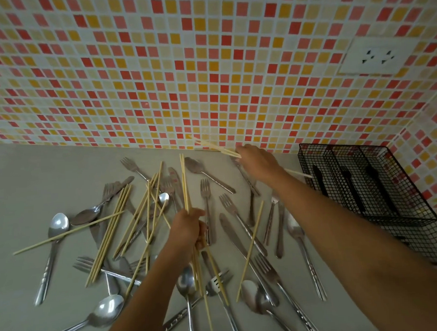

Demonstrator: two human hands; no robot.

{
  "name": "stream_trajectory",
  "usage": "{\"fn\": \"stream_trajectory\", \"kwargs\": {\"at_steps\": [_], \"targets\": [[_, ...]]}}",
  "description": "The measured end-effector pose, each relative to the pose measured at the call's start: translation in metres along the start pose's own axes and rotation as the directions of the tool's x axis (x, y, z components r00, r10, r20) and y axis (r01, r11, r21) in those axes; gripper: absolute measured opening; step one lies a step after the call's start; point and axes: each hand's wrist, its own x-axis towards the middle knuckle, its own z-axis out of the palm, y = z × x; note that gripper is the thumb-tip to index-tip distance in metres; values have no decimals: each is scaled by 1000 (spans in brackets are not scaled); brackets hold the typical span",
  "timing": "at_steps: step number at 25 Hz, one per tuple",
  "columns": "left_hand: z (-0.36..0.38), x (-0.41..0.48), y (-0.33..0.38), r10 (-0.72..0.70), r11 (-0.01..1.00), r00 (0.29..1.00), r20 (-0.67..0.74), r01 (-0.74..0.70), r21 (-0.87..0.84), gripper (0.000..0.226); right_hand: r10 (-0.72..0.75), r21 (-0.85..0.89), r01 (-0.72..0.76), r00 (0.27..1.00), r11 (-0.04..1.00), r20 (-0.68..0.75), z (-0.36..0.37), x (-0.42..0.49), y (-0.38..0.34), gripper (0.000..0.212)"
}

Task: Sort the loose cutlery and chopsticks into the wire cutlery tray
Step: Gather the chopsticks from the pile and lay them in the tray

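Right hand (258,163): beside black wire tray (421,232), holding pale wooden chopsticks (298,173), perhaps two, aimed trayward.
Left hand (188,228): farther, gripping chopstick bundle (184,182).

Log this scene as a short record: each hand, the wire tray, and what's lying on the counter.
Left hand: grips a bundle of pale wooden chopsticks
Right hand: holds a few more chopsticks near the mosaic tiled wall
Black wire cutlery tray: at the counter's right end, in the wall corner
Grey countertop: steel spoons, forks, knives and loose chopsticks scattered, overlapping
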Motion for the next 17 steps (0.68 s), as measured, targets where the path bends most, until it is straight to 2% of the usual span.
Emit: {"fn": "stream_trajectory", "kwargs": {"at_steps": [5,10,14,17], "targets": [[0,3,7,77,996,996,-36,-79,-42,19,-63,-165,56,997,985,-37,25,43,-15,39],[2,18,15,159,985,981,-110,-165,-51,17,5,-266,-12,1000,964,-25,39,66,-27,31],[2,22,20,115,981,989,-96,-128,-145,17,-12,-295,3,1000,955,-27,38,72,-28,33],[4,25,21,128,983,990,-68,-135,-123,20,-35,-352,33,999,935,1,36,75,-30,31]]}}
